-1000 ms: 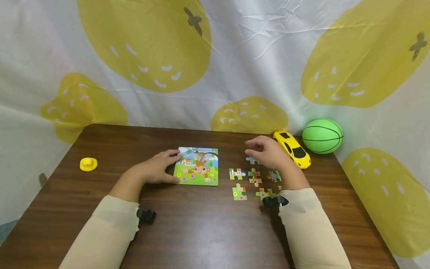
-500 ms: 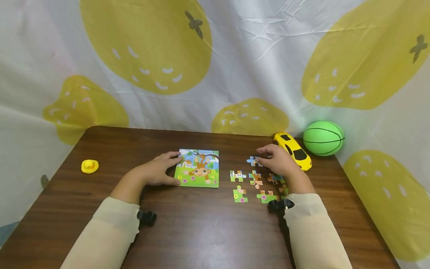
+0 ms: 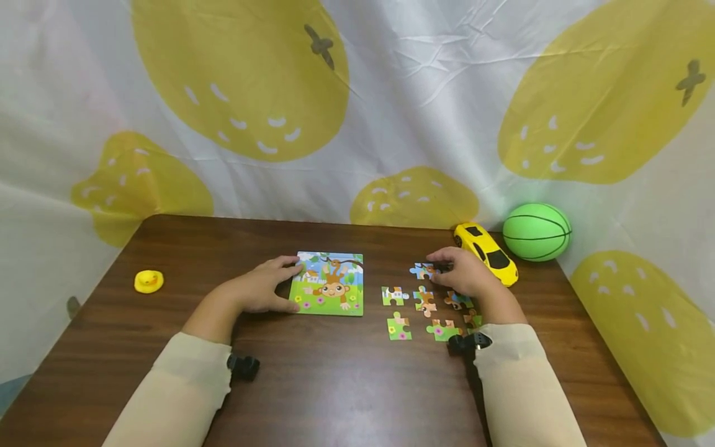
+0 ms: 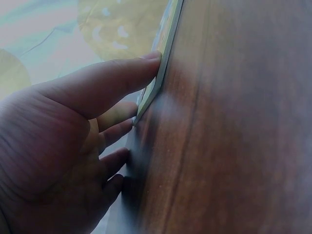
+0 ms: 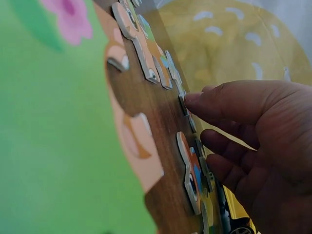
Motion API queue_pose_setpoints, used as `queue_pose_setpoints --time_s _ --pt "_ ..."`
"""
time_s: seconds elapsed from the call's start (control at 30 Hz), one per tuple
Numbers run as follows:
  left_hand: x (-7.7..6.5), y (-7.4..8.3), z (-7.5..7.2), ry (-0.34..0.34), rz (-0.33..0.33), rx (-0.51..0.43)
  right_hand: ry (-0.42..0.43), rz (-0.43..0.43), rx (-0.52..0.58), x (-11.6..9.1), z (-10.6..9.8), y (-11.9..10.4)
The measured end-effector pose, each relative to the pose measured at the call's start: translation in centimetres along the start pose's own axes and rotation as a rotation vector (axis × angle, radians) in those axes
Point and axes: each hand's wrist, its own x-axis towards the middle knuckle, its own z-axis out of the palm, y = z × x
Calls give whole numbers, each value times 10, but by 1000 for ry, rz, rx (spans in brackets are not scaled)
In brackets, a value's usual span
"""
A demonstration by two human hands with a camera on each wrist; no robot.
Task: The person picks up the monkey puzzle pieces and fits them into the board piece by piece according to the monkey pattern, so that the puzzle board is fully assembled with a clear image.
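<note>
A square picture board (image 3: pixel 328 284) with a cartoon monkey lies on the dark wooden table. My left hand (image 3: pixel 258 287) rests at its left side, fingers spread, thumb against the near corner. In the left wrist view, the thumb (image 4: pixel 146 68) touches the board's edge (image 4: pixel 165 63). Right of the board lie several loose jigsaw pieces, among them a monkey-face piece (image 3: pixel 426 302) and a flower piece (image 3: pixel 398 327). My right hand (image 3: pixel 466 273) is at the farthest blue jigsaw piece (image 3: pixel 422 270), thumb and index finger apart beside it; the hand partly hides that area.
A yellow toy car (image 3: pixel 487 254) stands just behind my right hand, with a green ball (image 3: pixel 537 231) beside it. Far left is a yellow rubber duck (image 3: pixel 148 282). A white curtain (image 3: pixel 251 186) with yellow fruit prints closes off the back and sides.
My right hand has moved right and lowered, from above the farthest jigsaw piece to its right side. The left hand has stayed at the board.
</note>
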Motion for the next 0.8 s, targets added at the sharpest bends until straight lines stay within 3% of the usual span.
queue_pose_setpoints --time_s 0.43,0.8 --pt "-2 2 1 7 -4 -13 -16 45 -45 1 2 0" --pt "-1 0 1 11 3 -8 -12 31 -84 4 1 -6"
